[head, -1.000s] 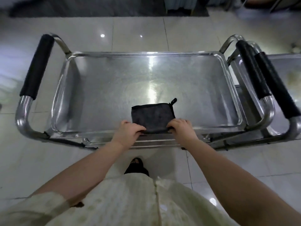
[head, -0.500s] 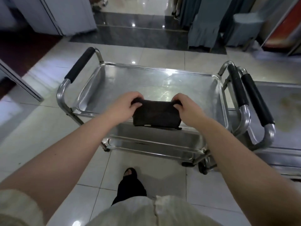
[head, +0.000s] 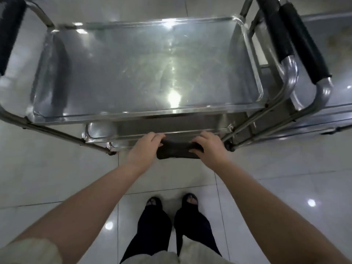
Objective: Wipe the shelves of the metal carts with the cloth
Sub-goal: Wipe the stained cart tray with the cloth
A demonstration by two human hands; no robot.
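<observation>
I am looking straight down from the head camera at a metal cart (head: 253,60) standing on a glossy tiled floor (head: 47,168). Its top shelf (head: 144,69) is a shallow steel tray with a raised rim, bright with reflected ceiling light. A black padded handle (head: 9,31) runs along the cart's left end and another (head: 274,29) along its right end. Below the near rim, a strip of the lower shelf (head: 167,126) shows.

My left hand (head: 144,149) and right hand (head: 209,149) are both out in front of me, just before the near edge of the lower shelf. Each hand is closed around one end of the dark cloth (head: 177,152), fingers curled over the top, so the cloth stretches in a short bunched band between them. I cannot tell whether the cloth touches the shelf edge or hangs just in front of it.

A second metal cart (head: 333,44) stands just beside the first on the right, its own black handle (head: 302,44) nearly against the first cart's. At the bottom, two feet in dark open-toed shoes (head: 154,201) stand on the tiles.
</observation>
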